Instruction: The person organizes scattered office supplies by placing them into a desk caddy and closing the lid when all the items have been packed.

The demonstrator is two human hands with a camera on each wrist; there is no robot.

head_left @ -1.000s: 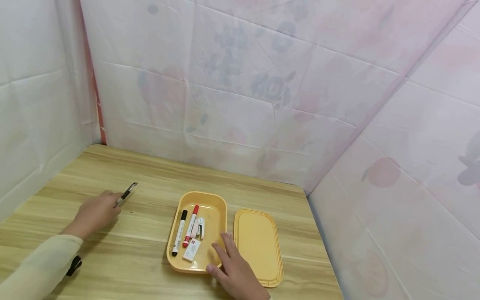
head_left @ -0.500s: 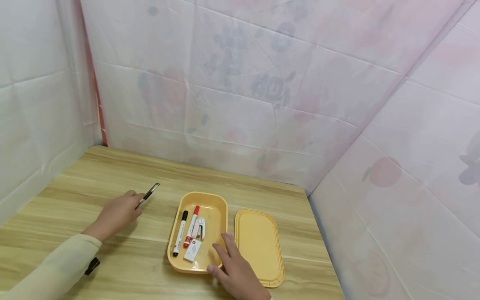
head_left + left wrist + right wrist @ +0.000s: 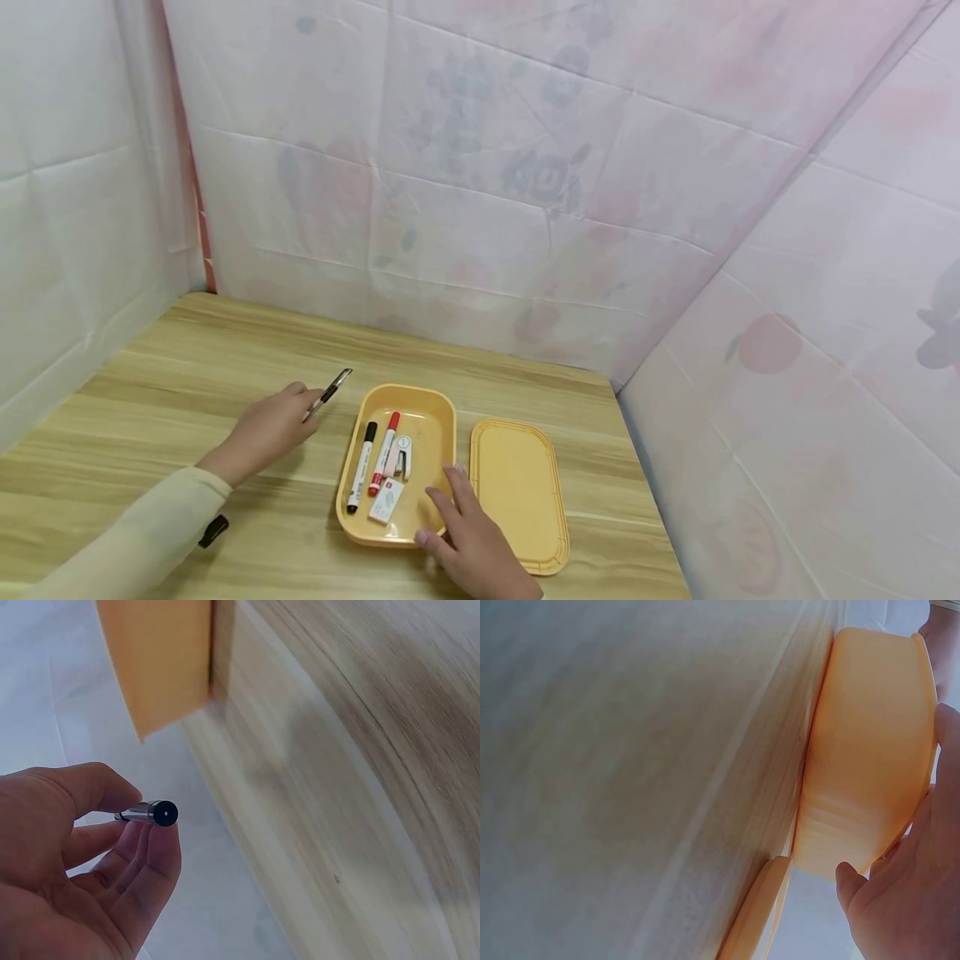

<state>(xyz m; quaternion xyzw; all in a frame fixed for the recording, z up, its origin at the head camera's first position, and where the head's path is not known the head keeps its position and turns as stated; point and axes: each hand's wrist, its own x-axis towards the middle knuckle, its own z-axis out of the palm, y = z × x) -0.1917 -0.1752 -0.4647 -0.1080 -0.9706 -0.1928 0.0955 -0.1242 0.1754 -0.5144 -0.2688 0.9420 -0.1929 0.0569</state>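
Observation:
A pen point(image 3: 327, 393) with a dark grip section is pinched between the thumb and fingers of my left hand point(image 3: 270, 429), above the table just left of the yellow box point(image 3: 429, 442). In the left wrist view the pen's dark round end point(image 3: 165, 813) faces the camera. My right hand point(image 3: 483, 546) rests at the box's near right corner, fingers spread loosely over the rim. Inside the box lie a black marker point(image 3: 362, 467), a red marker point(image 3: 383, 454), a small stapler point(image 3: 403, 458) and a white eraser point(image 3: 386, 501).
Right of the box, a yellow lid point(image 3: 519, 492) lies flat on the wood-grain table point(image 3: 225, 350). White printed sheeting point(image 3: 465, 208) hangs behind the table and on both sides. A black strap piece point(image 3: 213, 531) shows under the left sleeve.
My left hand has moved right across the table with the pen, closer to the box. The right hand and the things in the box have stayed put.

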